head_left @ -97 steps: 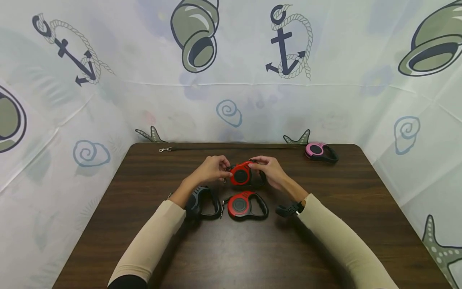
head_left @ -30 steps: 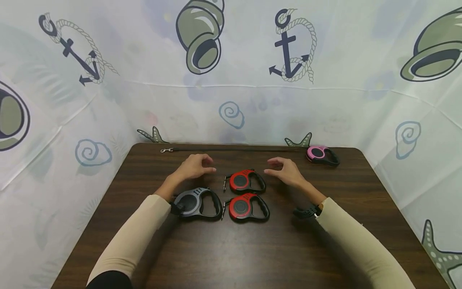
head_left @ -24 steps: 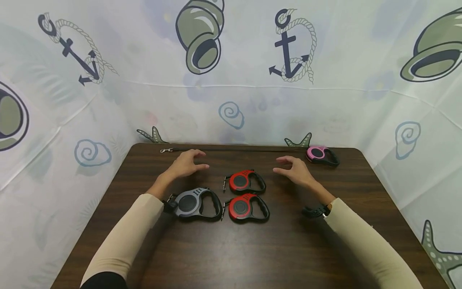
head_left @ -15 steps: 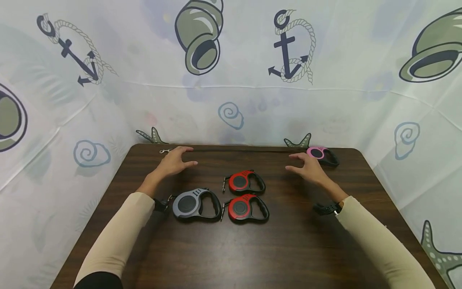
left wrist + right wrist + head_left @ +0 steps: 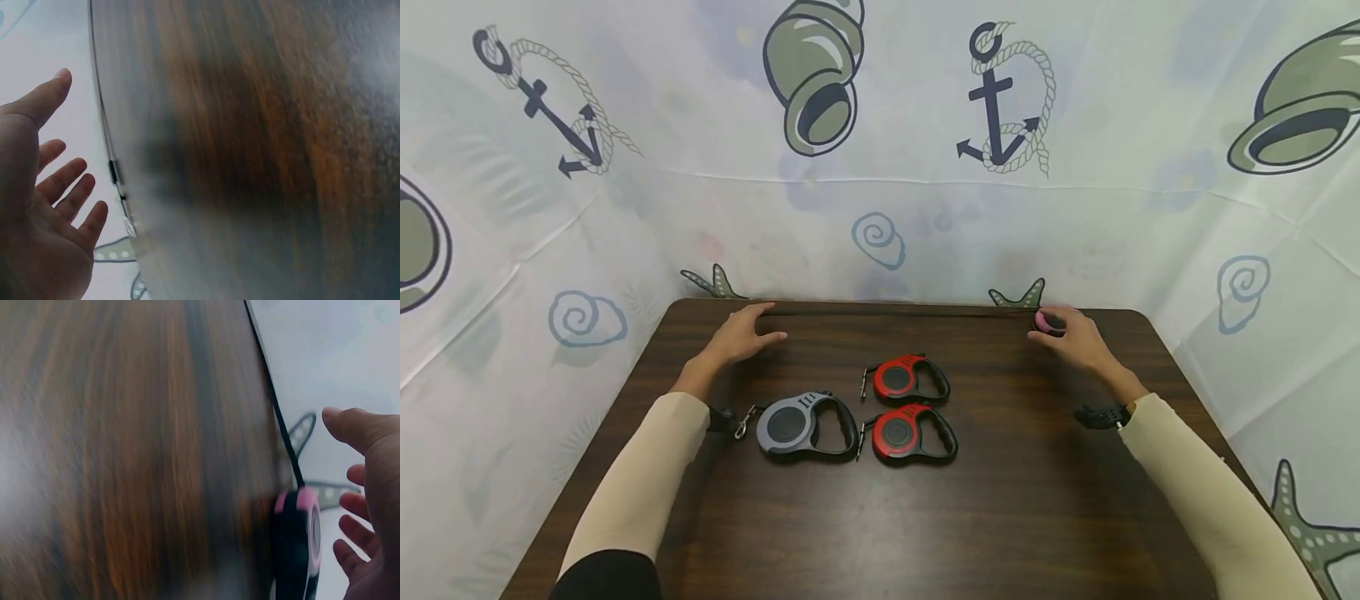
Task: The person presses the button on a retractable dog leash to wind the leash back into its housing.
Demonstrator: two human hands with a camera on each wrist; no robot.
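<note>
My left hand (image 5: 736, 336) hovers near the table's far left corner, thumb and fingers spread and holding nothing. It covers the end of a black leash strap (image 5: 910, 310) stretched along the back edge; the strap's metal clip (image 5: 129, 225) shows in the left wrist view. At the strap's other end lies a pink and black retractable dog leash (image 5: 306, 537). My right hand (image 5: 1078, 340) is right at this leash, partly hiding it in the head view, its fingers loosely bent and apart from the thumb. In the right wrist view a gap shows between hand and leash.
Two red and black retractable leashes, a rear one (image 5: 897, 377) and a front one (image 5: 897, 432), lie mid-table. Left of them is a larger grey one (image 5: 786, 425), its clip (image 5: 743, 423) near my left wrist. A patterned cloth (image 5: 715, 217) hangs behind the dark wooden table (image 5: 880, 533).
Earlier both hands held the rear red leash; they let go of it, and it now lies just behind the front one. Since then my hands have moved apart, left and right, toward the back strap's ends.
</note>
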